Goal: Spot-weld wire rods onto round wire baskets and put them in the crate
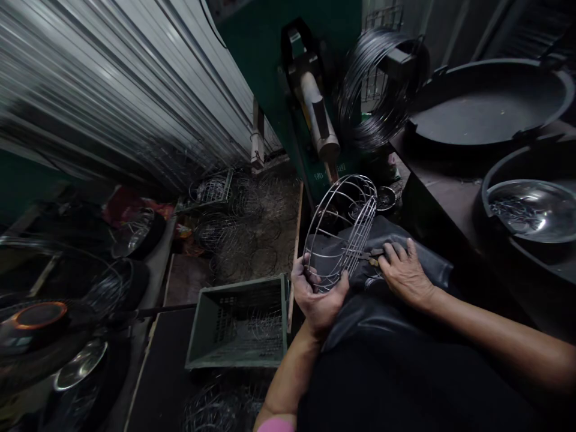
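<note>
Your left grip [320, 302] holds the basket [361, 231] by its lower end; keep it steady. Whether your right grip [407, 275], beside it, holds anything cannot be told.

A corrugated metal wall [157, 72] fills the upper left, its silvery ridges slanting across and blurring toward the far left; beside it rises a broad dark-green panel [265, 54], flat-faced; a short wooden post [257, 135] stands near the foot of the wall; the floor [279, 231] past it is brownish and dim; a dark grey worktable [454, 201] runs along the right, with more ribbed grey wall [443, 30] behind it; at left, a low bench [157, 267] recedes into shadow; the light is weak and cool, gleaming along the metal ridges, while the edges of the room are nearly black.
</note>
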`<state>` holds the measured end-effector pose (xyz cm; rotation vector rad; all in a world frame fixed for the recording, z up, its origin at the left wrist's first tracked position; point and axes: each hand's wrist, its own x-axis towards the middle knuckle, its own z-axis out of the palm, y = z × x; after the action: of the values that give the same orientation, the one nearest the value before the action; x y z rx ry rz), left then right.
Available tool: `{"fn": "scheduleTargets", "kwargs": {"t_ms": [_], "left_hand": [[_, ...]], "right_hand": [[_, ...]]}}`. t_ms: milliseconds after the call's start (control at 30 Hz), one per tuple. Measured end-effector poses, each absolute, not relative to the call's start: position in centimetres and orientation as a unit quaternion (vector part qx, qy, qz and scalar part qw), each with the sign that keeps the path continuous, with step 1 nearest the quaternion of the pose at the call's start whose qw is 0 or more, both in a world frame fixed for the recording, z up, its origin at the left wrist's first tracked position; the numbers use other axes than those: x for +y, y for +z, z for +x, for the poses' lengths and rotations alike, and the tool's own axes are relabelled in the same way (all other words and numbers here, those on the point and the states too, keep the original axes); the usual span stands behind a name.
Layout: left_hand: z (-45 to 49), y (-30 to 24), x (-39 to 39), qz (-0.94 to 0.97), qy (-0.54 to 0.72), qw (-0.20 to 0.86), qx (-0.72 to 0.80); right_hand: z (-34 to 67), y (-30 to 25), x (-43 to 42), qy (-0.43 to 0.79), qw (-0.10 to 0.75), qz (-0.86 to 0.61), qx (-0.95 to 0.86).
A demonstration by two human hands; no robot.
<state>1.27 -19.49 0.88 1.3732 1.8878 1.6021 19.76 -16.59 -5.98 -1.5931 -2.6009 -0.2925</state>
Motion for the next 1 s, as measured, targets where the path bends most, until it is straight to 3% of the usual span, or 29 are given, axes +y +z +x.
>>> {"fn": "scheduleTargets", "kwargs": {"t_ms": [333, 800, 1000], "left_hand": [[2.9, 1.3, -17.9, 0.499, 0.568, 0.187, 0.627], [9.8, 4.0, -10.6, 0.724, 0.423, 0.205, 0.504], [10.9, 3.6, -9.7, 0.763, 0.371, 0.191, 0.493]], "right_hand": [[23.2, -6.8, -14.2, -0.049, 0.083, -0.452, -0.887], [23.2, -8.7, -13.1, 0.092, 0.044, -0.688, -0.719], [23.0, -10.3, -12.6, 0.115, 0.066, -0.686, -0.715]]}}
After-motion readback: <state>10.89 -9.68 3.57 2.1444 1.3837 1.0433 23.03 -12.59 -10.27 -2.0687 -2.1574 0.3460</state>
